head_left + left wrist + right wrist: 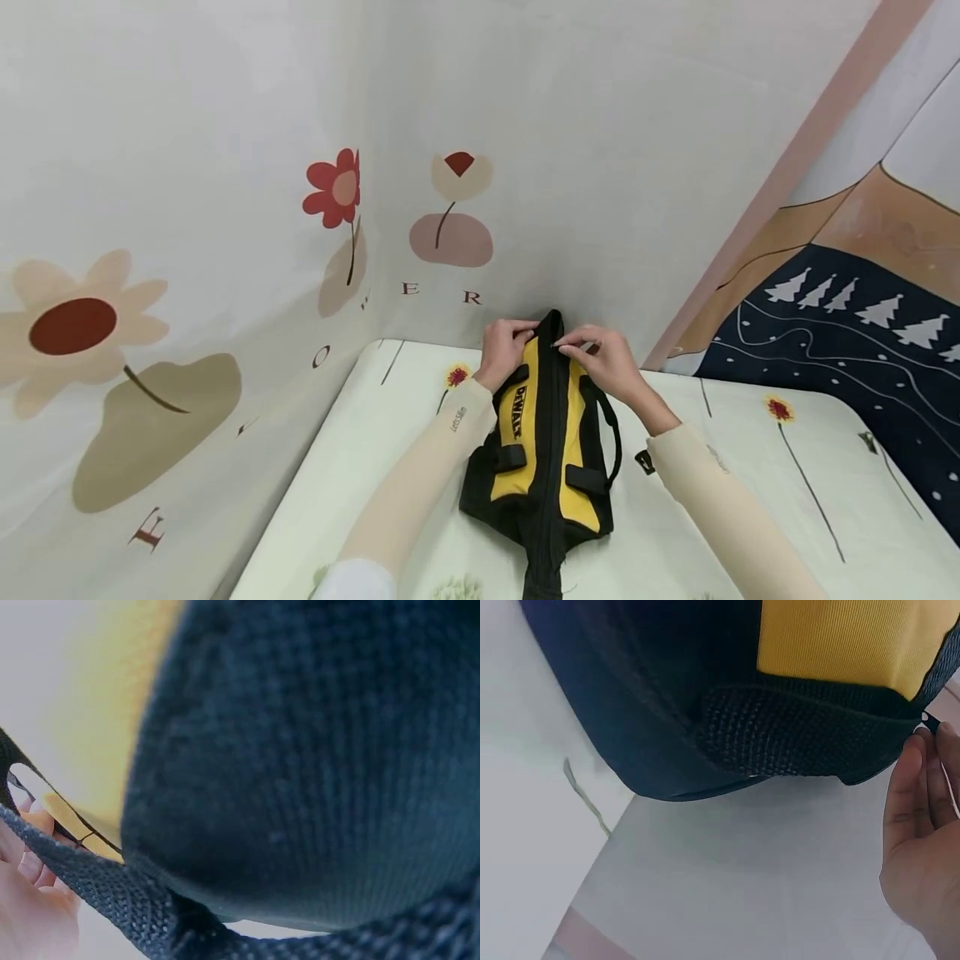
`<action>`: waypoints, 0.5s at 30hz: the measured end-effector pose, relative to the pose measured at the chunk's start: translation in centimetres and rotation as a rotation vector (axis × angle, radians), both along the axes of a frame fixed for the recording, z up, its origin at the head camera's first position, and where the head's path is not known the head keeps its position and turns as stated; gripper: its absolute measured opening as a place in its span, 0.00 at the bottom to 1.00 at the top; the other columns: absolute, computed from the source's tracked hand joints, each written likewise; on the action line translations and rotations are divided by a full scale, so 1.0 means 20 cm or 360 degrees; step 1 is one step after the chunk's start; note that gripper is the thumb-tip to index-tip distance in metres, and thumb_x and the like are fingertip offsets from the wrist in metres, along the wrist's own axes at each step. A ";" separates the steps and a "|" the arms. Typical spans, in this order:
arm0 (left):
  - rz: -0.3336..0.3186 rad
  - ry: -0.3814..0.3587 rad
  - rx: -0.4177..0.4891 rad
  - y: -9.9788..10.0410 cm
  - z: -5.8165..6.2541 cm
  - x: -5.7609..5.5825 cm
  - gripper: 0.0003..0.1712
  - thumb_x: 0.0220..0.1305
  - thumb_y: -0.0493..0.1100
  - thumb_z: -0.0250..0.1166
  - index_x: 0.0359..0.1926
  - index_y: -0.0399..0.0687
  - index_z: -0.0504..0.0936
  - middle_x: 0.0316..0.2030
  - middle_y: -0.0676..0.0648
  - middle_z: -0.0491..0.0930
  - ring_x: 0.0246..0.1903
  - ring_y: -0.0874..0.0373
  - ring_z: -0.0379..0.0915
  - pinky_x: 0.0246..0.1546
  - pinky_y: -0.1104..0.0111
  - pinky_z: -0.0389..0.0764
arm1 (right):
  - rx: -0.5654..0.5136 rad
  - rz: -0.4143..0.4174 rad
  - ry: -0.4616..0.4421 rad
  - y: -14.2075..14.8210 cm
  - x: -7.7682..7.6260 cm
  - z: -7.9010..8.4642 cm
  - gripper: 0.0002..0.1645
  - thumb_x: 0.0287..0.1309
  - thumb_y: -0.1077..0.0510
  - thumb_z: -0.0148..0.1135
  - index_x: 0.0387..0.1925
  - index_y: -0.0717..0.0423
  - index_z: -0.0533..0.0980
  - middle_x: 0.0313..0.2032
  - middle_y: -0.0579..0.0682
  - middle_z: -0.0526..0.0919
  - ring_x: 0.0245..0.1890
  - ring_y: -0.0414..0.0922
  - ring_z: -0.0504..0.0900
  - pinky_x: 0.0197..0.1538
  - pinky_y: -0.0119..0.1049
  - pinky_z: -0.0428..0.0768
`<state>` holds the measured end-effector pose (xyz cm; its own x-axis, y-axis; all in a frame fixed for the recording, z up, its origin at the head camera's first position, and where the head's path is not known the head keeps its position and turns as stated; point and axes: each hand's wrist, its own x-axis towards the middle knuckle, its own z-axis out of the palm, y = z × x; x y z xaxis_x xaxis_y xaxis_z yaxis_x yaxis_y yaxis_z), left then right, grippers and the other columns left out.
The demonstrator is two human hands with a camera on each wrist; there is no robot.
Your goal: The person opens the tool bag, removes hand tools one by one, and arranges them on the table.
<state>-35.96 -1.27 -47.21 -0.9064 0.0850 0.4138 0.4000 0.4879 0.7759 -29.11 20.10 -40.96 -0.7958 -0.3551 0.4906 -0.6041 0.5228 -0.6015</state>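
Note:
A yellow and black DEWALT tool bag (513, 483) lies lengthwise on the white floral-printed surface, with a black zipper (553, 433) running along its top. My left hand (504, 352) grips the bag's far end on the left side. Opposite it, my right hand (609, 362) pinches the small zipper pull (556, 344) between thumb and fingers. In the left wrist view the bag's dark fabric (300, 765) fills most of the picture, with the left hand (37, 892) at the edge. The right wrist view shows the right hand (926, 840) beside a black strap (802, 739).
A pale wall cloth (600, 167) with printed flowers and letters rises right behind the bag. Another printed wall (187, 275) stands on the left. A black strap handle (617, 433) loops out from the bag's right side, near a small black buckle (645, 462).

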 end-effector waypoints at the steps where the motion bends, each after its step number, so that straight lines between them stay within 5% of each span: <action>1: -0.0006 -0.0030 -0.0006 0.00 0.05 0.04 0.15 0.82 0.37 0.65 0.60 0.50 0.94 0.54 0.44 0.93 0.19 0.60 0.75 0.27 0.68 0.76 | 0.0003 0.0012 0.0008 0.01 0.01 0.00 0.07 0.73 0.65 0.72 0.47 0.57 0.93 0.45 0.54 0.93 0.40 0.50 0.88 0.41 0.33 0.85; 3: -0.0019 -0.0040 -0.0006 0.01 0.11 0.10 0.15 0.81 0.34 0.65 0.60 0.46 0.94 0.53 0.41 0.93 0.19 0.61 0.73 0.26 0.68 0.75 | 0.0002 0.0033 0.0027 0.01 0.05 -0.01 0.08 0.72 0.65 0.73 0.47 0.57 0.93 0.45 0.54 0.93 0.39 0.49 0.88 0.40 0.33 0.85; 5: -0.0032 0.0011 -0.0008 0.00 0.05 0.05 0.15 0.82 0.36 0.65 0.59 0.48 0.94 0.52 0.43 0.93 0.18 0.65 0.71 0.25 0.70 0.73 | -0.0002 0.0056 0.0052 0.02 0.08 -0.03 0.08 0.71 0.66 0.73 0.46 0.57 0.93 0.45 0.53 0.93 0.38 0.47 0.88 0.39 0.33 0.85; 11: -0.0031 0.0019 -0.0027 -0.02 0.03 0.05 0.14 0.82 0.37 0.66 0.58 0.49 0.95 0.53 0.44 0.93 0.27 0.58 0.82 0.30 0.68 0.77 | -0.0035 0.0098 0.0085 0.01 0.18 -0.06 0.09 0.70 0.68 0.74 0.46 0.56 0.93 0.44 0.51 0.92 0.32 0.43 0.81 0.36 0.33 0.81; 12: -0.0024 -0.0013 -0.0033 -0.02 0.09 0.10 0.14 0.81 0.35 0.66 0.58 0.46 0.94 0.53 0.43 0.93 0.30 0.57 0.84 0.31 0.67 0.79 | -0.0044 0.0098 0.0092 0.01 0.19 -0.06 0.09 0.69 0.69 0.74 0.46 0.56 0.93 0.43 0.51 0.92 0.31 0.42 0.80 0.35 0.33 0.80; 15: -0.0025 -0.0008 -0.0040 -0.02 0.11 0.09 0.14 0.82 0.36 0.65 0.59 0.46 0.94 0.53 0.43 0.93 0.29 0.55 0.84 0.30 0.67 0.77 | -0.0064 0.0092 0.0128 0.01 0.21 -0.06 0.10 0.68 0.70 0.74 0.45 0.55 0.93 0.42 0.50 0.92 0.30 0.40 0.79 0.34 0.33 0.79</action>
<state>-34.09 -1.59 -45.02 -0.9070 0.1095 0.4066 0.4037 0.5007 0.7657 -24.88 20.22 -42.09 -0.7320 -0.3779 0.5669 -0.6797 0.4624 -0.5694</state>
